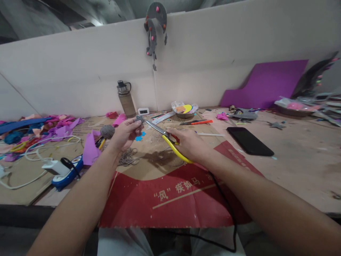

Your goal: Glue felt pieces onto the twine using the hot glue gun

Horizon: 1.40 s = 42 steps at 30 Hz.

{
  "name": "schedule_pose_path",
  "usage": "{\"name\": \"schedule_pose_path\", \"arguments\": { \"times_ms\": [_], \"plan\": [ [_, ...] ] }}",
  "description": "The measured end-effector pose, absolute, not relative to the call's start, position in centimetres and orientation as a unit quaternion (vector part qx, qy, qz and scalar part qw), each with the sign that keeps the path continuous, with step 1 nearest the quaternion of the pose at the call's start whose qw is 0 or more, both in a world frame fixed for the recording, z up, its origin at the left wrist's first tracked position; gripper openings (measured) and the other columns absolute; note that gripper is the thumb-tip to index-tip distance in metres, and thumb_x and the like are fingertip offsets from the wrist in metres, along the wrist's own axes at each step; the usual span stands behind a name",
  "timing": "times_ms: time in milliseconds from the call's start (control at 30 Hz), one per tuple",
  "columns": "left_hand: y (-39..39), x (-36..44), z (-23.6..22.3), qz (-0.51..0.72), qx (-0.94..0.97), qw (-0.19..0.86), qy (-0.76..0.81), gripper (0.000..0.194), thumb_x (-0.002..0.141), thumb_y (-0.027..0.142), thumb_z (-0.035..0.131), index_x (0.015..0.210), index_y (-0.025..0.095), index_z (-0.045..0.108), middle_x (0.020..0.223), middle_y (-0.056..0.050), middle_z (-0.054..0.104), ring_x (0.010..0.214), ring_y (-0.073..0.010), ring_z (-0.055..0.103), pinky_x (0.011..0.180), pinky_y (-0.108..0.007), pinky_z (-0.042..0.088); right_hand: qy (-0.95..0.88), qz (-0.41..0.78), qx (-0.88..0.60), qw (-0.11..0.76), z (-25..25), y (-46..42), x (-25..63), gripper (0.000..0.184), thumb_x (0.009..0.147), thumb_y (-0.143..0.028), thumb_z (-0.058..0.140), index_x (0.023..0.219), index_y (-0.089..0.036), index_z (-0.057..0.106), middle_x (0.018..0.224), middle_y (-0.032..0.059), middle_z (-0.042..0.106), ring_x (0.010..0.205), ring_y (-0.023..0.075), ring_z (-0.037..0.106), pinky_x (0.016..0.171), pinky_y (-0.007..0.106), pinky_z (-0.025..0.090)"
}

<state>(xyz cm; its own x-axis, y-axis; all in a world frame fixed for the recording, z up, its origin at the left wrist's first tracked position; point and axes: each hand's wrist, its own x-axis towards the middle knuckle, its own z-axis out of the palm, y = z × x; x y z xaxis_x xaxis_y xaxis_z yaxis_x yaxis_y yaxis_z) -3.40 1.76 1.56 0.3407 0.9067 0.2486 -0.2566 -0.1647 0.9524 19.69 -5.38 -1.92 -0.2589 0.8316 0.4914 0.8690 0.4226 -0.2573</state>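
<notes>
My left hand (pixel 127 132) pinches a small grey fuzzy piece (pixel 139 118) between thumb and fingertips. My right hand (pixel 189 143) grips a pair of scissors (pixel 157 128) with yellow handles. Their metal blades point left, and the tips reach close to the grey piece; whether they touch it I cannot tell. Behind my left hand sits a ball of grey yarn (pixel 107 131). Loose grey yarn (pixel 128 157) lies tangled below it on the paper. Just right of my left fingers are blue flower-like cutouts (pixel 140 136).
A red and brown printed sheet (pixel 181 206) covers the table's front. To the right lies a black phone (pixel 249 141). A bottle (pixel 126 101) stands by the wall. Felt scraps (pixel 64 128), white cables and a blue power strip (pixel 68 174) crowd the left. An orange cutter (pixel 201 122) lies behind.
</notes>
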Motion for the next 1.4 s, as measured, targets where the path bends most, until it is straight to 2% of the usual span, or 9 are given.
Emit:
{"name": "schedule_pose_path", "arguments": {
  "times_ms": [233,500,800,1400],
  "plan": [
    [1.84,-3.18,1.59,0.530,0.532,0.587,0.303,0.016,0.071,0.024,0.073,0.074,0.012,0.062,0.066,-0.002,0.060,0.049,-0.0055,0.048,0.047,-0.018,0.041,-0.793,-0.014,-0.536,0.290,-1.78,-5.48,19.45,0.035,0.084,-0.028,0.053,0.117,-0.023,0.061,0.078,0.0042,0.068,0.062,0.0153,0.053,0.056,0.025,0.029],
    [1.97,-3.51,1.96,0.543,0.496,0.609,0.297,0.011,0.072,0.017,0.071,0.072,0.012,0.062,0.065,-0.002,0.061,0.047,-0.0034,0.048,0.047,-0.013,0.041,-0.795,0.017,-0.507,0.334,-1.93,-5.28,19.32,0.038,0.085,-0.028,0.053,0.122,-0.021,0.057,0.085,0.0054,0.066,0.064,0.0141,0.050,0.060,0.025,0.032],
    [2.19,-3.57,1.77,0.535,0.526,0.599,0.279,0.012,0.073,0.020,0.072,0.072,0.012,0.063,0.067,-0.002,0.062,0.047,-0.0040,0.047,0.047,-0.016,0.042,-0.794,-0.003,-0.528,0.301,-1.65,-5.52,19.56,0.032,0.084,-0.027,0.053,0.115,-0.023,0.059,0.080,0.0041,0.066,0.064,0.0146,0.051,0.059,0.025,0.030],
    [1.99,-3.38,1.69,0.530,0.545,0.588,0.277,0.015,0.071,0.020,0.075,0.071,0.011,0.062,0.065,-0.002,0.062,0.046,-0.0036,0.045,0.046,-0.016,0.038,-0.793,-0.024,-0.540,0.282,-1.34,-5.74,19.43,0.036,0.085,-0.028,0.051,0.120,-0.023,0.060,0.078,0.0043,0.068,0.065,0.0161,0.053,0.056,0.025,0.027]
  ]
}}
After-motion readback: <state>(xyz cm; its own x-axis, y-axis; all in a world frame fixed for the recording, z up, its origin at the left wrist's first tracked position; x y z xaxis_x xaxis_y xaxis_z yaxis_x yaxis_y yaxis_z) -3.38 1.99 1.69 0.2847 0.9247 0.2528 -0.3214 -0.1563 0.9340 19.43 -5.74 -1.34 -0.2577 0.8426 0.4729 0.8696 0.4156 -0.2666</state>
